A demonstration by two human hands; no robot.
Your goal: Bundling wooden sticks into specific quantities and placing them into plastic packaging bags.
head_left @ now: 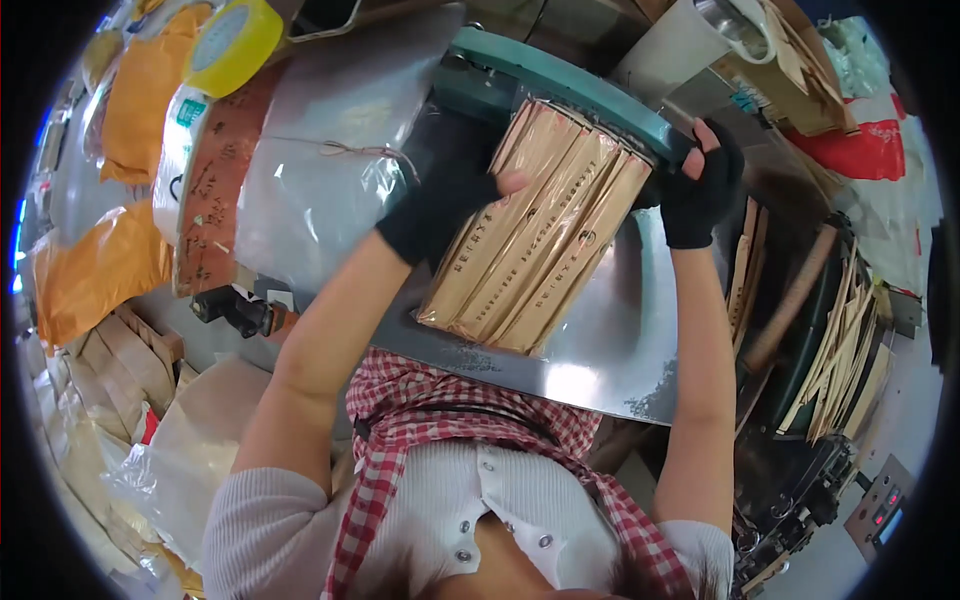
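A clear-wrapped bundle of long tan paper packs (pixel 535 235) lies slanted over a shiny metal plate (pixel 590 375). Its far end meets a teal bar (pixel 570 85), which looks like part of a bag sealer. My left hand (pixel 450 200), in a black fingerless glove, grips the bundle's left side with the thumb on top; its other fingers are hidden. At the bar's right end, beside the bundle's far right corner, is my right hand (pixel 705 190), gloved alike. Its fingers are bent, and what they close on is hidden.
Clear plastic bags (pixel 315 190) lie left of the bundle, below a yellow tape roll (pixel 235 45). A white mug (pixel 680 50) stands at the far right. Thin wooden strips (pixel 830 340) and a wooden handle (pixel 795 290) are on the right. Orange packets (pixel 105 260) fill the left side.
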